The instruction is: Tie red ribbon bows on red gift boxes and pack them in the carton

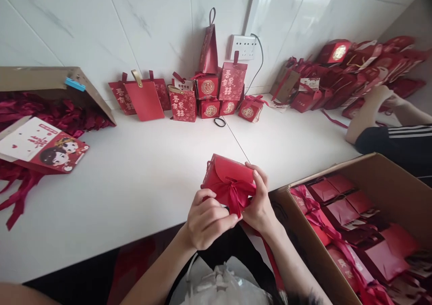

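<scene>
At table [118, 192], front edge: I see left hand [209, 219], right hand [261, 201] gripping red box [232, 167].
Carton [394, 179]: rim near right forearm [285, 246].
Room: leftward across table.

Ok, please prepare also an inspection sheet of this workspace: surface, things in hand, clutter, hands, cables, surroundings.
Surface: white table, a thin seam running across it.
Things in hand: red box with a ribbon bow, held near the table's front edge.
Clutter: black ring before the packages along the wall; left carton holding dark red ribbons.
Hands: left hand grips the box's lower left; right hand its right side.
Cables: one dark cable at the wall socket; lower end out of sight.
Surroundings: tiled wall; right carton holding packed boxes; another person's arm beyond.
</scene>
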The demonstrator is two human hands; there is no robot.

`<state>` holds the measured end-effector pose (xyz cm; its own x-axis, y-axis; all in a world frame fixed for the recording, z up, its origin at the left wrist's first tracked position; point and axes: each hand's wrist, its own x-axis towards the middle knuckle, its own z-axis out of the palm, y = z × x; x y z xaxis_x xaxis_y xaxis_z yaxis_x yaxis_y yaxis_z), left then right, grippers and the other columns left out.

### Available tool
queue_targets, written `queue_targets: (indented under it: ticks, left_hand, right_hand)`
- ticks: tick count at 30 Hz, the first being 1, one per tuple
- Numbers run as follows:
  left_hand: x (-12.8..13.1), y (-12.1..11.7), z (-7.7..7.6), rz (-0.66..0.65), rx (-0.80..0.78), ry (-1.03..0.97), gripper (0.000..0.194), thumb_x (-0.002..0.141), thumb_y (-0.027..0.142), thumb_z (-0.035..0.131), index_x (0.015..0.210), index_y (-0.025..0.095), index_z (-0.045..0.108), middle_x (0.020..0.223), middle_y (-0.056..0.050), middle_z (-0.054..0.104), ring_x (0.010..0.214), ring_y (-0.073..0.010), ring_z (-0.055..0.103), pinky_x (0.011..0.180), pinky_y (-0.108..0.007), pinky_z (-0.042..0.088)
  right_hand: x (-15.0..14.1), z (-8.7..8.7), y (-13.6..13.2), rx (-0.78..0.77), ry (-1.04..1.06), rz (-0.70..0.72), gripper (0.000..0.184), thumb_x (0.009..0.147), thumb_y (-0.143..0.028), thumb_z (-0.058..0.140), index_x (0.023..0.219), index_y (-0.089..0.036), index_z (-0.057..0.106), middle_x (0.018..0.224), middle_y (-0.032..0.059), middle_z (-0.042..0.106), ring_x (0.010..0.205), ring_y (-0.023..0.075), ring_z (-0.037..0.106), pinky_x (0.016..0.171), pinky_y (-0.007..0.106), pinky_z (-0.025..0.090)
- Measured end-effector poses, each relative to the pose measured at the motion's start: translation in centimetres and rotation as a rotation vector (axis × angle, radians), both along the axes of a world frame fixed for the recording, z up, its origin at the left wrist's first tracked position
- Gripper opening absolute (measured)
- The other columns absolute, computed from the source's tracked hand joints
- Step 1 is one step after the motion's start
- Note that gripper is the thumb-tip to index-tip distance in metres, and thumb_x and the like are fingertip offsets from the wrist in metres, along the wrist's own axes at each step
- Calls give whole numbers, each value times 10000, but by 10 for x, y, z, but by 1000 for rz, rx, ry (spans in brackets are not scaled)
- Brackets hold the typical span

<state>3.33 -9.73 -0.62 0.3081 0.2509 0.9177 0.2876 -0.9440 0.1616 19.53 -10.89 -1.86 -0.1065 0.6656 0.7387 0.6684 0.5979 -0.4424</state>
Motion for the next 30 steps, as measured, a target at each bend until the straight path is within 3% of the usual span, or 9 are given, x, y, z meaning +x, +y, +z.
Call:
queue_targets:
  ticks: [6,11,14,15,17,19,22,27,30]
  left_hand:
    - [23,-6,15,-91,47,-14,104,752,43,636,801,133,620,622,38,618,558,-68,543,689,-302,495]
    - [39,-2,25,-174,82,-23,144,721,33,658,822,120,603,630,24,599,589,-83,530,669,-290,497]
    - [37,20,34,116,-3,-85,138,727,88,678,774,162,572,627,33,563,603,-98,504,665,-280,463]
    - [36,30,37,243,-113,-132,113,753,109,655,757,171,560,640,28,554,615,-104,501,665,-278,453]
    - [38,47,40,331,-375,-103,74,816,167,579,747,179,555,684,12,568,653,-114,522,654,-264,446]
    - [48,58,38,258,-551,8,111,843,218,526,746,184,565,719,0,592,701,-128,548,659,-257,449]
    - [74,56,25,83,-630,192,145,848,254,501,745,191,582,743,-7,623,770,-156,565,736,-287,459]
    - [114,35,-1,-129,-631,406,133,854,248,487,789,205,595,810,-14,660,851,-192,589,804,-354,472]
    - [128,23,0,-177,-536,292,144,873,240,473,944,197,591,934,-45,665,932,-190,606,821,-340,493]
  right_hand:
    - [16,20,-13,124,-15,-146,837,786,-97,592,1451,-261,110,1336,182,339,1265,292,394,897,546,495]
    - [35,15,-28,103,49,-215,874,726,-158,694,1423,-289,184,1345,158,342,1269,302,398,951,575,443]
    - [52,11,-38,-221,501,-261,839,662,-312,763,1361,-271,300,1276,127,457,1188,311,492,947,565,447]
    - [59,11,-41,-385,750,-228,769,674,-388,742,1323,-250,355,1237,120,507,1145,306,530,934,552,463]
    - [74,15,-50,-677,1251,-67,609,724,-532,645,1217,-220,469,1163,105,589,1074,294,583,899,523,496]
    - [87,21,-62,-817,1618,138,528,772,-602,543,1122,-207,539,1131,88,630,1063,277,596,889,488,512]
    - [99,29,-82,-786,1895,316,488,836,-581,471,1131,-201,551,1169,71,634,1108,236,578,906,420,515]
    - [106,32,-107,-670,1995,379,463,873,-533,434,1200,-215,514,1237,62,605,1158,222,549,913,418,515]
    - [109,33,-116,-642,1989,377,471,867,-538,444,1187,-203,530,1244,65,603,1158,221,552,914,404,518]
